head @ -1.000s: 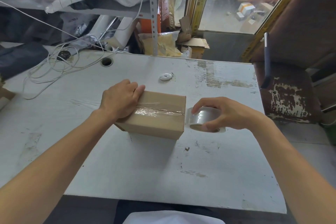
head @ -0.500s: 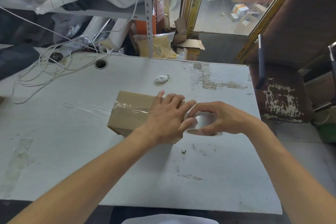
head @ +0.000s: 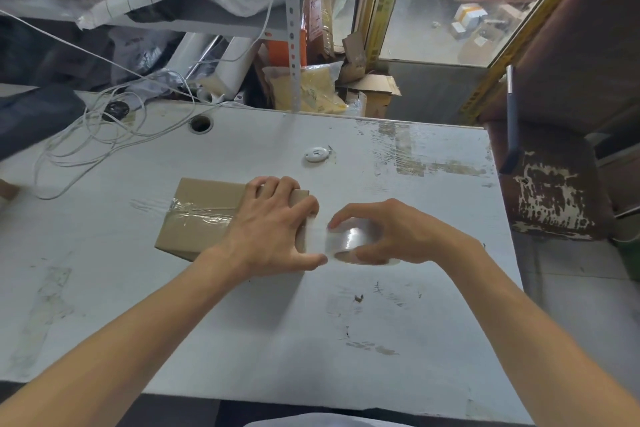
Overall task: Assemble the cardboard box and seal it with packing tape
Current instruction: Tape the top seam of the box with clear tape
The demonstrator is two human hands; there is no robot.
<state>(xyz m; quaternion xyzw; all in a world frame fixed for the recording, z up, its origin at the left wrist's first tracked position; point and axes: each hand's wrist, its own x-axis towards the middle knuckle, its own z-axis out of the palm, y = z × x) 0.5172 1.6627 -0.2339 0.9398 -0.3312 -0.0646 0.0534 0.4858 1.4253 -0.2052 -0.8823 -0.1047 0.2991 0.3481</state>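
A closed brown cardboard box lies on the white table, with a strip of clear tape running along its top seam. My left hand rests spread over the box's right end, fingers fairly straight, thumb reaching down toward the tape roll. My right hand grips a roll of clear packing tape that sits on the table just right of the box. A short stretch of tape spans from the roll to the box's right end.
A small white round object lies behind the box. White cables coil at the table's back left near a cable hole. A worn brown chair stands to the right. Clutter and shelving fill the back.
My left hand slid from the box's left end across the top to its right end. The roll in my right hand stayed beside the box.
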